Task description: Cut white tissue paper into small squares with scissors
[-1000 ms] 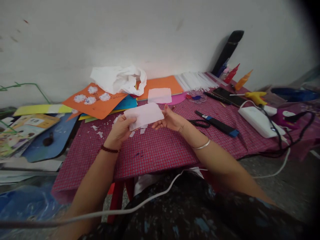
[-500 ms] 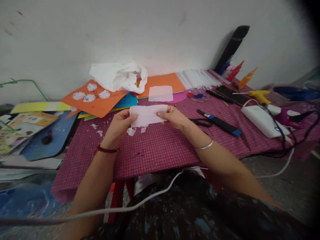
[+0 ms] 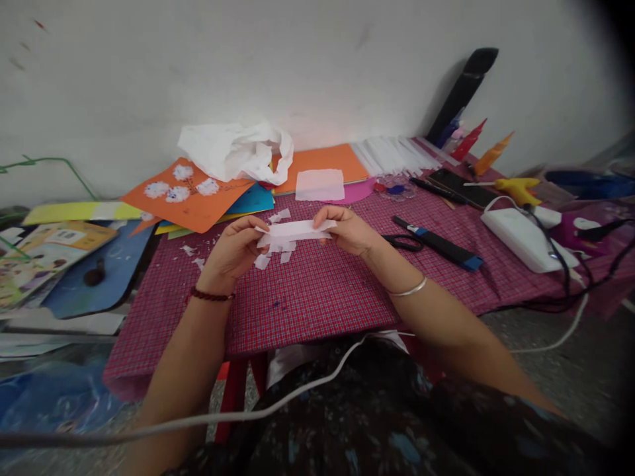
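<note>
My left hand [image 3: 232,251] and my right hand [image 3: 347,229] pinch the two ends of a thin white tissue sheet [image 3: 292,231], now folded into a narrow strip just above the red checked cloth [image 3: 307,291]. Small white paper scraps [image 3: 270,254] lie under and around the strip. A second flat white tissue piece [image 3: 320,184] rests further back on a pink paper. Black scissors [image 3: 404,242] lie just right of my right hand.
An orange card with white flowers [image 3: 186,194], a crumpled white bag [image 3: 235,152], coloured sheets and white strips [image 3: 391,155] line the wall. A black-and-blue tool [image 3: 439,245], a phone [image 3: 459,186], a yellow glue gun [image 3: 516,190], glue bottles [image 3: 469,140], a white box [image 3: 520,235] with cables lie right. Books [image 3: 44,258] lie left.
The tissue sheet, held wide and flat a second ago, has been folded down into a narrow strip between both hands. The hands stayed roughly in place.
</note>
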Available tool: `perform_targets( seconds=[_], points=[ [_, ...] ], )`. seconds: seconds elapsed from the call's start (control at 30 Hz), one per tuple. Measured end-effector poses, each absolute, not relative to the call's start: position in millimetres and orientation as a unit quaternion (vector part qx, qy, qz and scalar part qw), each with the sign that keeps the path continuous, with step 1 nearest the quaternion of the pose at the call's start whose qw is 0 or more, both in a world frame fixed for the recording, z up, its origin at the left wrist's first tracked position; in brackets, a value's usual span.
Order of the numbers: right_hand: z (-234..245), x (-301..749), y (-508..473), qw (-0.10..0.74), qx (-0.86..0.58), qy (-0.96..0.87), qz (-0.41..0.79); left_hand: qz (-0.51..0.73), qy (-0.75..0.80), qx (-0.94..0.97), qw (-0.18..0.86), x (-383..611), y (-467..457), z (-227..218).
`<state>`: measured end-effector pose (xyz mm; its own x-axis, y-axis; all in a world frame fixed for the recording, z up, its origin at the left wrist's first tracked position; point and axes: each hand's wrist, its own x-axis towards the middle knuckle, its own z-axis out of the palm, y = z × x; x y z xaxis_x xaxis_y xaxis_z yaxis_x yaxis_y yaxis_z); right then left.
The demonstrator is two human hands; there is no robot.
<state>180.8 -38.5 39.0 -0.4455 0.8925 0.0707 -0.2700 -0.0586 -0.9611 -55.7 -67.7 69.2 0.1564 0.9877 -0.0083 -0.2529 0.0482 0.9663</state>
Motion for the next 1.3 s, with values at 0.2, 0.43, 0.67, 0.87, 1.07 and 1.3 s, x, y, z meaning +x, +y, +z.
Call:
perform_targets(
  seconds=[0.2, 0.43, 0.67, 0.87, 1.07, 1.3],
  points=[
    [43.2, 183.3, -40.4, 0.434, -0.302, -0.542, 0.653, 0.516, 0.373, 0.490, 0.595, -58.7, -68.1, 69.8],
    [44.2, 187.6, -38.7, 0.411, -0.278, -0.609, 0.618, 0.527, 0.401, 0.484, 0.572, -57.0, -64.0, 63.2],
    [41.1, 188.7, -34.9, 0.329, -0.279, -0.662, 0.613, 0.619, 0.379, 0.421, 0.544, -51.1, -57.4, 57.9],
    [37.0, 185.7, -36.2, 0.353, -0.251, -0.623, 0.651, 0.573, 0.332, 0.302, 0.685, -26.5, -68.4, 51.3],
    [36.0, 176.3, -40.6, 0.317, -0.271, -0.703, 0.576, 0.535, 0.436, 0.403, 0.601, -16.0, -76.0, 41.5],
    [56.1, 215.1, -64.7, 0.252, -0.344, -0.847, 0.317, 0.620, 0.427, 0.336, 0.566, -42.0, -62.7, 55.0]
  ],
)
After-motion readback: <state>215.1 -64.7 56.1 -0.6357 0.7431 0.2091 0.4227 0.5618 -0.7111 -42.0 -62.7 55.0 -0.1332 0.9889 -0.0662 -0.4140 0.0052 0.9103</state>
